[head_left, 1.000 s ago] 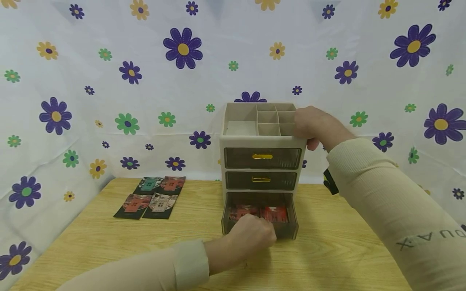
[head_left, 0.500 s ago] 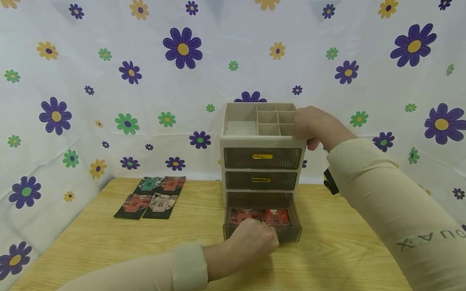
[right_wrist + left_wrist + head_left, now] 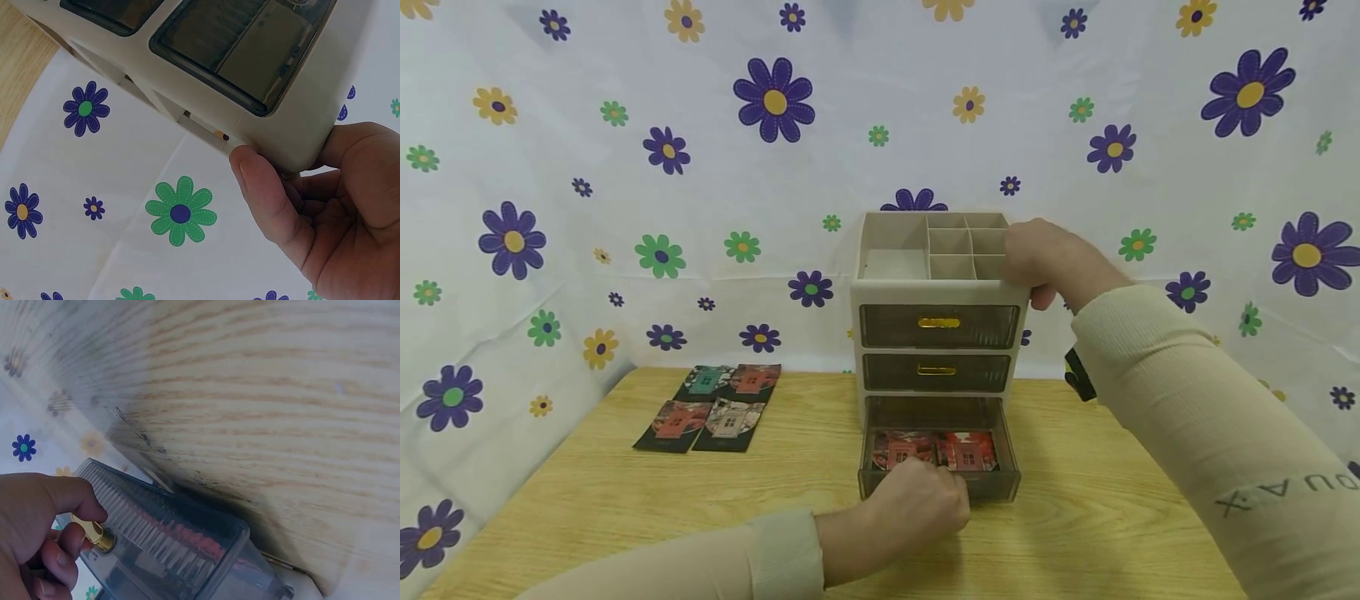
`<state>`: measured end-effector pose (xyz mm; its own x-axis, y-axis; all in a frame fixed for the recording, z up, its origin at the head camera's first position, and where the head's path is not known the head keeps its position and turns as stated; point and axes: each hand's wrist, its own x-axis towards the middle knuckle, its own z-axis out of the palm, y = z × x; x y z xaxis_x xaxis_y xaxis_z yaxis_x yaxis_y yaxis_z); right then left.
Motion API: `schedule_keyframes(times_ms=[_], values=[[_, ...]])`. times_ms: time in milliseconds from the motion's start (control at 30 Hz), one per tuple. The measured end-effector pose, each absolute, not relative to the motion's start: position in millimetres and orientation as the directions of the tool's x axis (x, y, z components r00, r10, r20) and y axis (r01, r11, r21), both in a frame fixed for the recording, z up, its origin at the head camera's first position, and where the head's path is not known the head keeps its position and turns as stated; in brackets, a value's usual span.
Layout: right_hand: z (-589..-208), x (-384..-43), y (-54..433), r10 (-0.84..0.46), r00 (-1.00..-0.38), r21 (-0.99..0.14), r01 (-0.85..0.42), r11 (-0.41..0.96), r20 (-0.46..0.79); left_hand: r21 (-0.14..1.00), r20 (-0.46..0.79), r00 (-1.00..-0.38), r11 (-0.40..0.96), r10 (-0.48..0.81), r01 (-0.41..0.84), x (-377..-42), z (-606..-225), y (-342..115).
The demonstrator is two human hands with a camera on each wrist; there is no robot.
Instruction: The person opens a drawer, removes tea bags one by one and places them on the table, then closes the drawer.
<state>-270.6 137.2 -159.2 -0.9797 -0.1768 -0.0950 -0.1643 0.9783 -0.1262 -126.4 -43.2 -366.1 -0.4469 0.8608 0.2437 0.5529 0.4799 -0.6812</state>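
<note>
A cream desktop organizer with three smoky drawers stands on the table. Its bottom drawer is pulled out, and red printed packets lie inside. At the drawer's front is my left hand; in the left wrist view, thumb and finger pinch the gold handle. My right hand holds the organizer's upper right edge. Seen from the right wrist, the thumb presses the side wall while the other fingers curl over the top rim, partly hidden.
Several dark packets with coloured prints lie flat in two rows on the wooden table at left. A flower-patterned cloth hangs behind. A black and yellow object shows partly behind the right sleeve.
The bottom drawer has slid a little farther out towards me, with my left hand on its handle, showing more of the red packets. My right hand has stayed in place.
</note>
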Motion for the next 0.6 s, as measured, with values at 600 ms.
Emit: schedule_keyframes(times_ms=[600], values=[[-160,-271,138,-0.182,-0.979,-0.128,-0.169,0.977,-0.095,-0.209,0.351,-0.551,0.637,0.757,0.742,-148,-337,-64]])
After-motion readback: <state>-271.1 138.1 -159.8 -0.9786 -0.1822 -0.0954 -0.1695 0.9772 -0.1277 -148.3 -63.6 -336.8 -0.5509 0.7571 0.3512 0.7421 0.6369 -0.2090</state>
